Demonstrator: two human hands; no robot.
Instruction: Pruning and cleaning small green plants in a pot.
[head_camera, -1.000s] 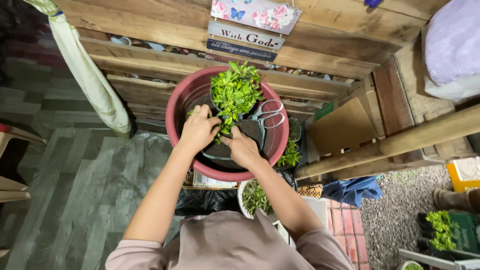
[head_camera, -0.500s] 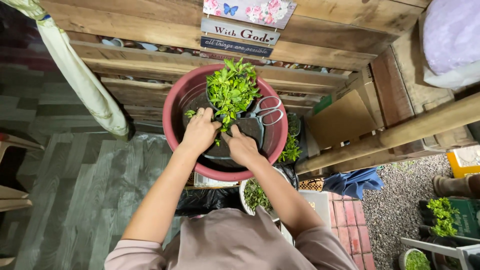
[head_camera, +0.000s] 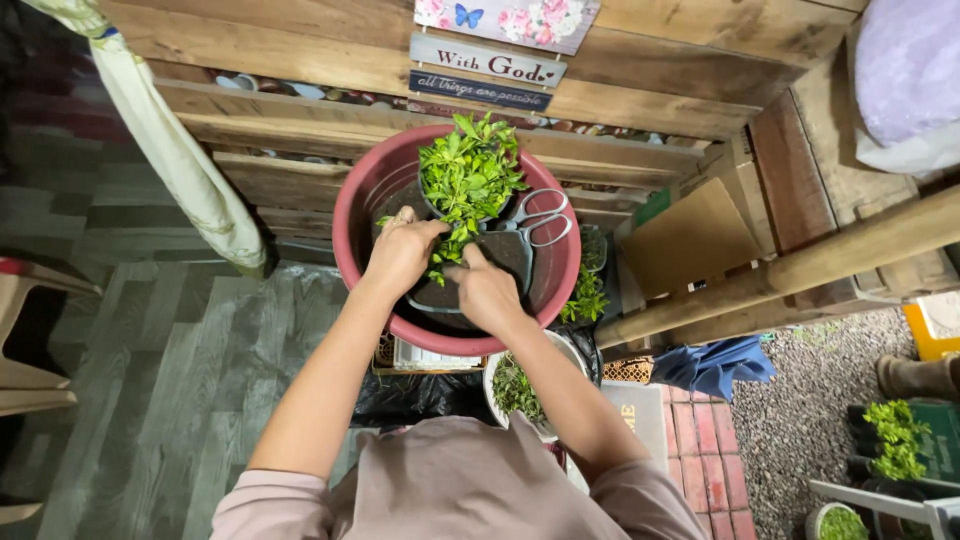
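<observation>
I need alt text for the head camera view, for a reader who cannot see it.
Seen from above, a person's left hand and right hand press around a leafy green plant in a dark pot inside a red basin; grey scissors lie beside it.

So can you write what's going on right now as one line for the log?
left hand: on soil by leafy plant | right hand: on dark pot | scissors: lying inside red basin

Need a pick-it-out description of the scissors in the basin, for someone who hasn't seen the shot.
Find the big red round basin against the wooden pallet wall. Inside it, just right of the leafy green plant and beyond the right hand, lie the scissors on dark soil. They are the only metal thing there: pale looped handles, blades pointing toward the plant.
</observation>
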